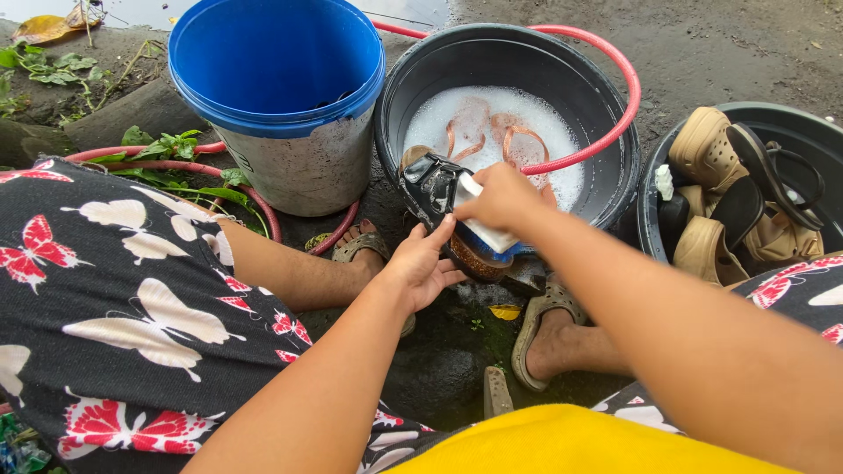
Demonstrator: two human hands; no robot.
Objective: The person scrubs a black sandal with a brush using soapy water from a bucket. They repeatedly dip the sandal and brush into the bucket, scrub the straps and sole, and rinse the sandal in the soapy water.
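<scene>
My left hand point(420, 263) grips a black sandal point(436, 189) with a brown cork sole, holding it just in front of the black basin point(606, 114). Pressed on top of the sandal is a white and blue scrub brush point(486, 235), and my right hand point(502, 197) is closed around it. The basin holds soapy water with a pair of orange flip-flops point(492, 133) floating in the foam.
A blue and grey bucket point(281, 96) stands at the left of the basin. A red hose point(606, 140) loops over the basin rim. At right, a dark tub point(790, 123) holds several tan and black sandals. My sandalled feet point(549, 329) rest on wet ground.
</scene>
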